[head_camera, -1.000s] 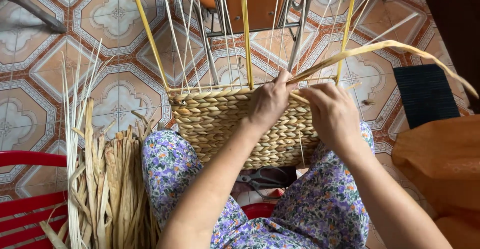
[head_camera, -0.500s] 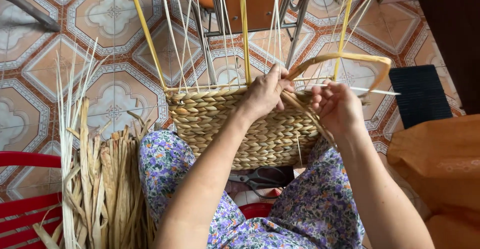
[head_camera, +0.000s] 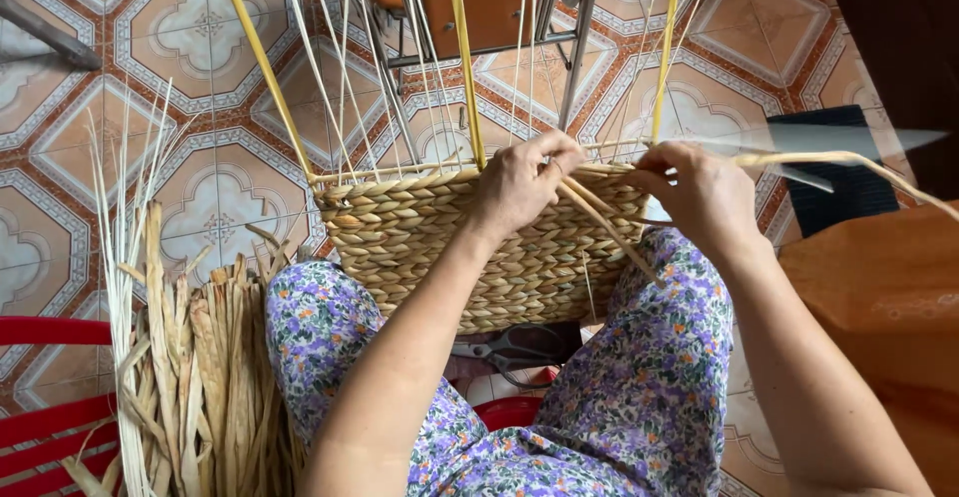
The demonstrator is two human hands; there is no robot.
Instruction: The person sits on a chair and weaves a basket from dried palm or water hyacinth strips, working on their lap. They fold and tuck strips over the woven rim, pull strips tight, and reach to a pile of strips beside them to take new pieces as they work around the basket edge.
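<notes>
the half-woven oval basket of twisted tan straw [head_camera: 470,247] rests against the person's knees in purple floral trousers [head_camera: 639,387], its bare upright stakes [head_camera: 465,57] rising toward twelve o'clock. half a second ago the long flat straw strand [head_camera: 849,157] looped high above the rim; now it is drawn out flat toward three o'clock, which suggests the current stitch is being pulled snug against the top row. the left hand [head_camera: 519,182] has slid along the rim, its fingers pressed together on the weave beside the yellow stake. the right hand [head_camera: 699,192] has its fingers pinching the strand just at the rim's three o'clock end. grey scissors [head_camera: 509,347] lie below the basket at six o'clock, and a bundle of dried straw leaves [head_camera: 190,377] stands at eight o'clock over the patterned tile floor [head_camera: 180,47].
</notes>
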